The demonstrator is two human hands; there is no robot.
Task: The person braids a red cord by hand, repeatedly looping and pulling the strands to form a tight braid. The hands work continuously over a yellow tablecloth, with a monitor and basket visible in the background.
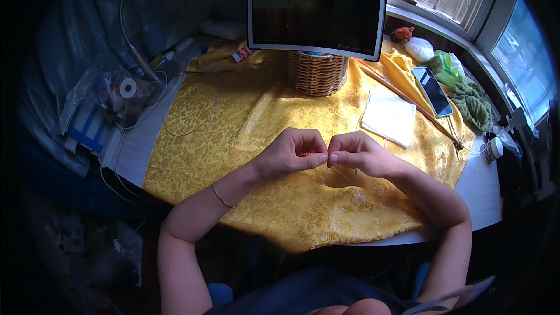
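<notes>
My left hand [299, 151] curls over a small red, textured piece [305, 154], most of which is hidden by the fingers. Thumb and forefinger are pinched together at its tip. Right beside it, my right hand [358, 153] pinches in the same way, the two sets of fingertips touching or nearly so. A thin pale thread [343, 174] loops down from under the right fingertips. What lies exactly between the fingertips is too small to make out. Both hands are above a yellow brocade cloth [262, 201] spread over the white table [479, 201].
A tablet [315, 13] stands at the back by a wicker basket [318, 74]. To the right are a white square cloth [388, 116], a wooden stick [409, 100], a phone [432, 92] and green knitted fabric [472, 103]. A lamp base and cables [164, 81] occupy the left.
</notes>
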